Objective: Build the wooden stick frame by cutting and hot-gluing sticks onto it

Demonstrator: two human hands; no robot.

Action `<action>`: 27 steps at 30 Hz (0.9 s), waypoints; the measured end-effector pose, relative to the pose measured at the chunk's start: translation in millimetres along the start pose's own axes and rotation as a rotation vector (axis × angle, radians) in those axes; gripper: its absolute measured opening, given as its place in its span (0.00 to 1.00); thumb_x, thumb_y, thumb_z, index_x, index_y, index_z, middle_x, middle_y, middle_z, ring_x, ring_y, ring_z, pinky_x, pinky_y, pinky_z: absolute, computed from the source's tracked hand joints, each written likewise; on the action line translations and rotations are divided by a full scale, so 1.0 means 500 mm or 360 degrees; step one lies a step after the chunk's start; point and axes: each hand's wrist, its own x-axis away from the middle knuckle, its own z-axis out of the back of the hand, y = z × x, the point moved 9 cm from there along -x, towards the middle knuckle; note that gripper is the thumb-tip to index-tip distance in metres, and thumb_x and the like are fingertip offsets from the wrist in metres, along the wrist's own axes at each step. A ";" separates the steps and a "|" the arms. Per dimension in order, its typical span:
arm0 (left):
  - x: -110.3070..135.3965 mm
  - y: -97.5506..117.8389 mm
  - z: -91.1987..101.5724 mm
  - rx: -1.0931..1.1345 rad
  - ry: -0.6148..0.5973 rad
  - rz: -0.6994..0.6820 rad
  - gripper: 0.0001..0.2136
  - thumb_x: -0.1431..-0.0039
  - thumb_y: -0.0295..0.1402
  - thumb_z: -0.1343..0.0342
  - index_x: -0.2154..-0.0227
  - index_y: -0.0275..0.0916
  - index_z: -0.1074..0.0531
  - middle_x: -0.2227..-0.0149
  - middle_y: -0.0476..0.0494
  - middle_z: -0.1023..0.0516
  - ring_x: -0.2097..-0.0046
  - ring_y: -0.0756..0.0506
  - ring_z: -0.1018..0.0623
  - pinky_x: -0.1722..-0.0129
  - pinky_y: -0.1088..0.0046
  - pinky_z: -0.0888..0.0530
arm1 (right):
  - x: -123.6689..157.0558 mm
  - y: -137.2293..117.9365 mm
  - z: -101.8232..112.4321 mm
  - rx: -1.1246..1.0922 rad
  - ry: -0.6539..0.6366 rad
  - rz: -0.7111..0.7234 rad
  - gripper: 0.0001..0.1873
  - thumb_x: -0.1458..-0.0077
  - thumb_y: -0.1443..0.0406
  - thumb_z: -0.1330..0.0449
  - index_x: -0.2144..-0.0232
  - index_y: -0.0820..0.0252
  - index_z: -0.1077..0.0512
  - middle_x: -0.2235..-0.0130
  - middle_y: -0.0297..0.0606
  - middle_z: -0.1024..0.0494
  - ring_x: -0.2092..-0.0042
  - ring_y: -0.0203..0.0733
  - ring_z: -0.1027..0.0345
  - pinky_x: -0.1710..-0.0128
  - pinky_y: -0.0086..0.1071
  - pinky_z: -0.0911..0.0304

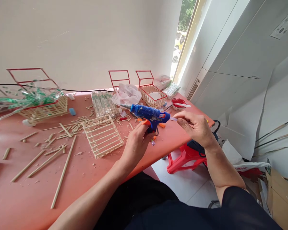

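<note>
A blue hot glue gun (146,112) with an orange trigger is held above the table by my left hand (137,140), its nozzle pointing left. My left fingers wrap round the handle. At the gun's rear, my right hand (194,127) pinches a whitish glue stick (173,118) whose end meets the back opening. How deep the stick sits inside cannot be seen. Below and left of the gun lies a flat lattice frame of wooden sticks (103,135), touched by neither hand.
Loose wooden sticks (63,172) and scraps litter the orange table (86,198). Behind stand stick carts with red handles (153,95), wrapped stick bundles (104,103), a crumpled plastic bag (127,94) and a red bowl (179,104). A red stool (182,158) stands beyond the table's right edge.
</note>
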 end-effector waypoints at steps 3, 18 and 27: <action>0.001 0.008 -0.004 0.0013 -0.0006 -0.0056 0.06 0.39 0.28 0.42 0.69 0.42 0.32 0.66 0.47 0.23 0.63 0.45 0.24 0.61 0.69 0.30 | -0.002 -0.002 0.008 -0.0057 0.0054 0.0036 0.14 0.29 0.52 0.35 0.60 0.55 0.20 0.65 0.35 0.18 0.67 0.37 0.28 0.67 0.29 0.33; 0.002 0.004 -0.021 -0.0055 -0.0163 -0.0066 0.08 0.37 0.29 0.44 0.70 0.43 0.37 0.67 0.48 0.27 0.65 0.45 0.26 0.62 0.70 0.30 | -0.007 -0.050 0.019 0.0301 -0.0026 0.0493 0.09 0.27 0.65 0.36 0.64 0.57 0.21 0.65 0.37 0.15 0.62 0.41 0.19 0.60 0.33 0.28; 0.004 -0.006 -0.025 -0.0050 -0.0168 0.0087 0.05 0.35 0.37 0.44 0.63 0.43 0.33 0.64 0.46 0.23 0.62 0.43 0.23 0.62 0.67 0.30 | -0.012 -0.039 0.009 0.0328 0.0084 0.0432 0.05 0.28 0.65 0.36 0.52 0.55 0.21 0.54 0.38 0.12 0.56 0.41 0.16 0.54 0.32 0.24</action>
